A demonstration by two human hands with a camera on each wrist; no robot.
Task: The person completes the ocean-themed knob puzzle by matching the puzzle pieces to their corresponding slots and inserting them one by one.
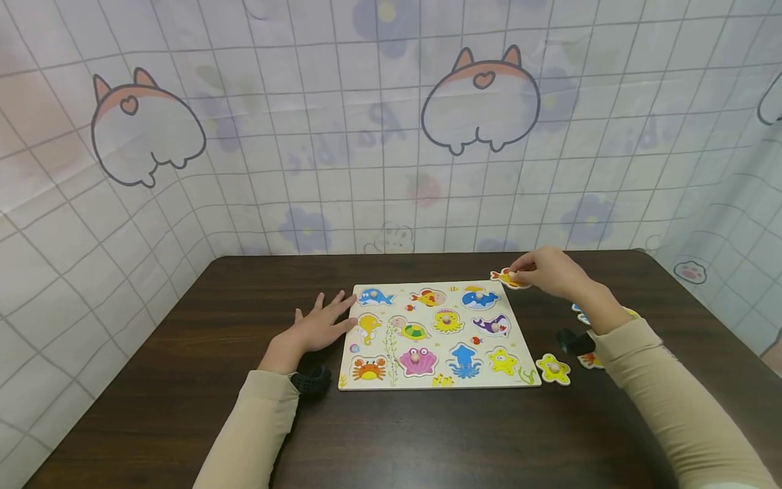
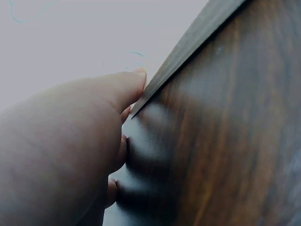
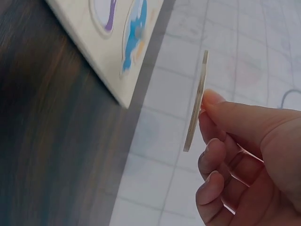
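A pale wooden puzzle board with pictures of sea animals lies on the dark table. My left hand rests at its left side with fingers spread, thumb and fingertips at the board's edge; in the left wrist view the thumb touches that edge. Beyond the board's top right corner, my right hand pinches an orange-and-yellow fish puzzle piece between thumb and fingers. The right wrist view shows this fish piece edge-on, raised above the table. On the board, the pink shell piece and several others carry knobs.
Right of the board lies a yellow star puzzle piece with a knob. Several more pieces, among them an orange one and a blue one, lie partly hidden by the right forearm. A patterned curtain hangs behind the table.
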